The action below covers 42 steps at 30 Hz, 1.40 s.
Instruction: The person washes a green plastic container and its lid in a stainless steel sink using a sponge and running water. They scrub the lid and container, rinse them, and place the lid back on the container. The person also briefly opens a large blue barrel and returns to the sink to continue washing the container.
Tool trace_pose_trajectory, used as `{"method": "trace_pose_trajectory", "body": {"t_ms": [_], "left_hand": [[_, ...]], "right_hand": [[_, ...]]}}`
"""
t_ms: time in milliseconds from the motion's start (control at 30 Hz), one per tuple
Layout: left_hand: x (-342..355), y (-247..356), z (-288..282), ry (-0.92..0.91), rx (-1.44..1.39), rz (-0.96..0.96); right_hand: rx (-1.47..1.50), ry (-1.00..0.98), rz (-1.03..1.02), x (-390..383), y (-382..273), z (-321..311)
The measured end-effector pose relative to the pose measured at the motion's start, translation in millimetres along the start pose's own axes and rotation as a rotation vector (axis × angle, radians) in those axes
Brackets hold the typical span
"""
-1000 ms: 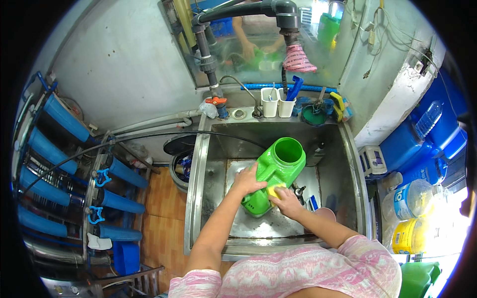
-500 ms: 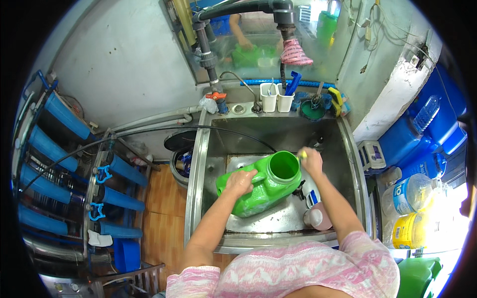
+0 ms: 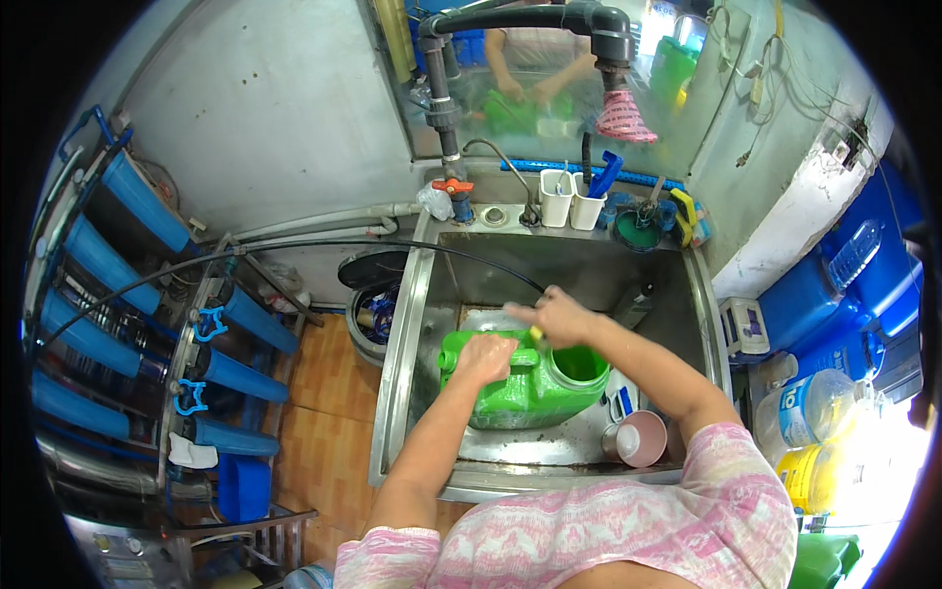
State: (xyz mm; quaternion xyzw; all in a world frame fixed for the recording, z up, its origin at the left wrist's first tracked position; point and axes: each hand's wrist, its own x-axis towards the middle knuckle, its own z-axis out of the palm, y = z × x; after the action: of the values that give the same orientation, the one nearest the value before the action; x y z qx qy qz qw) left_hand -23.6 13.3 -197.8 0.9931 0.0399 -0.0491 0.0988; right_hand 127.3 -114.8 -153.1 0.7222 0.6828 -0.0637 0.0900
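Observation:
A green plastic jug (image 3: 530, 407) with a wide round mouth lies on its side in the steel sink (image 3: 491, 449), its mouth toward the right. My left hand (image 3: 488, 357) is closed round the jug's handle. Over the jug's far side, near the mouth, my right hand (image 3: 561, 318) presses a small yellow sponge (image 3: 537, 336), mostly hidden under the fingers. Right of the jug on the sink floor are a pink cup (image 3: 643, 439) and a blue-and-white brush (image 3: 620, 402). A dark bottle (image 3: 635, 302) leans at the sink's far right.
Along the back ledge stand a curved thin faucet (image 3: 502, 162), white holders (image 3: 556, 196) and a green bowl (image 3: 638, 233). A black hose (image 3: 392, 241) crosses over the sink's left rim. Large bottles (image 3: 810, 404) crowd the right side; blue filter housings (image 3: 108, 329) line the left.
My right hand has moved left, from beside the jug's mouth to its far side, with the sponge. The jug has turned slightly, its mouth now more to the right. The pink cup looks tipped differently.

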Motion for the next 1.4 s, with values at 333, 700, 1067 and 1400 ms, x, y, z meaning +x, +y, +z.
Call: {"method": "trace_pose_trajectory", "body": {"t_ms": [333, 700, 1067, 1400], "left_hand": [[6.2, 21.3, 10.1, 0.136, -0.121, -0.348], [46.8, 81.1, 50.2, 0.288, -1.250, -0.734], [133.5, 101.1, 86.8, 0.739, -2.011, -0.476], [98.1, 109.7, 71.8, 0.868, -1.442, -0.759]], "right_hand": [[0.580, 0.374, 1.136, -18.6, 65.2, 36.5], [1.118, 0.732, 0.813, -2.9, 9.7, 49.4], [0.414, 1.074, 0.386, -103.6, -70.7, 111.3], [0.587, 1.007, 0.492, -128.7, -32.0, 84.8]]}}
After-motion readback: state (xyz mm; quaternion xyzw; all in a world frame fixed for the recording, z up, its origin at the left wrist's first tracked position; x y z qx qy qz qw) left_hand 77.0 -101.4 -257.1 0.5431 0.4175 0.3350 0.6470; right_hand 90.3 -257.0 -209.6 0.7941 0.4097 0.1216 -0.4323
